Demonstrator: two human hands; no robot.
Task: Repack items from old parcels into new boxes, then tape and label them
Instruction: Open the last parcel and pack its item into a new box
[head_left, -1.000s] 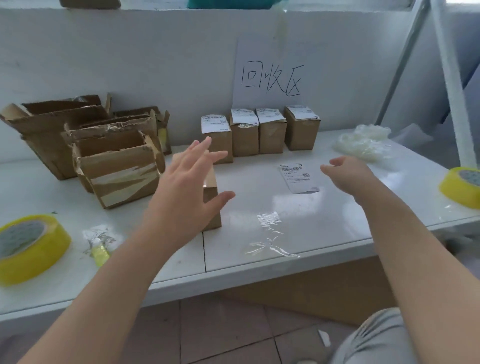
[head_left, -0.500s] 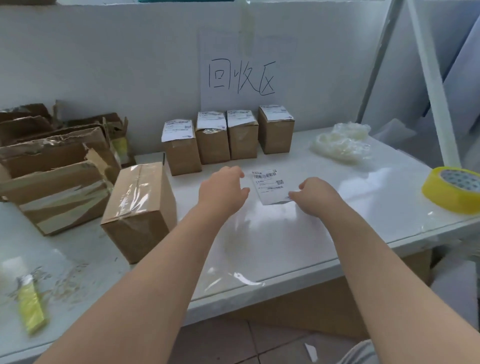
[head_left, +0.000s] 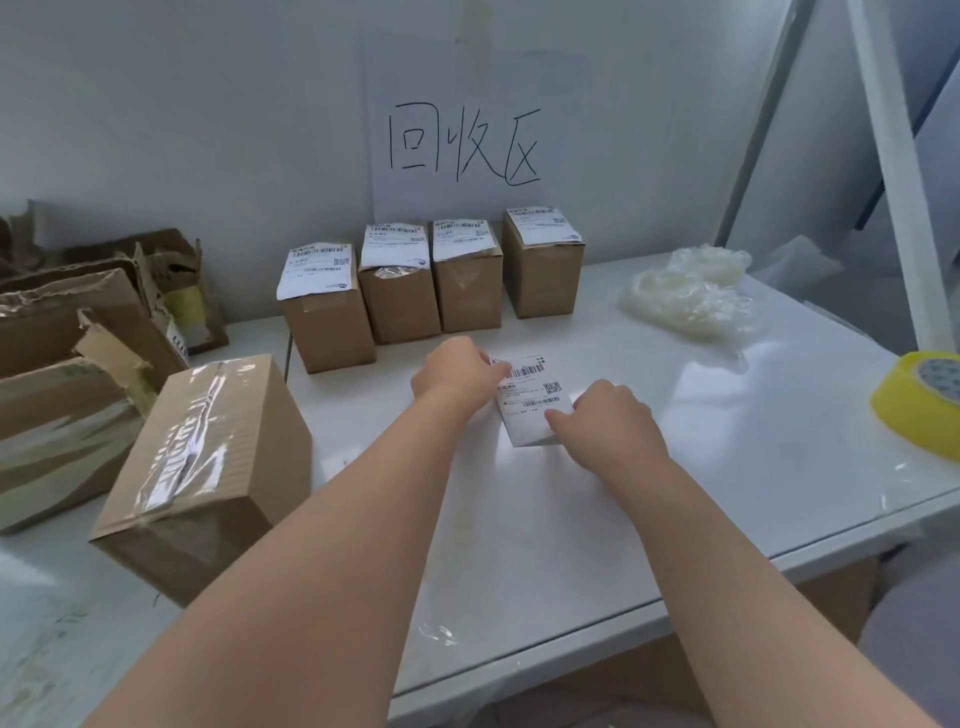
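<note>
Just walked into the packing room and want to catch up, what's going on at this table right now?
A person is handling a loose shipping label on the white table: the left grip pinches its top-left corner, and the right grip holds its lower-right edge. A taped cardboard box with no label sits just to the left. Four labelled boxes stand in a row against the wall, and torn old boxes are piled at far left.
</note>
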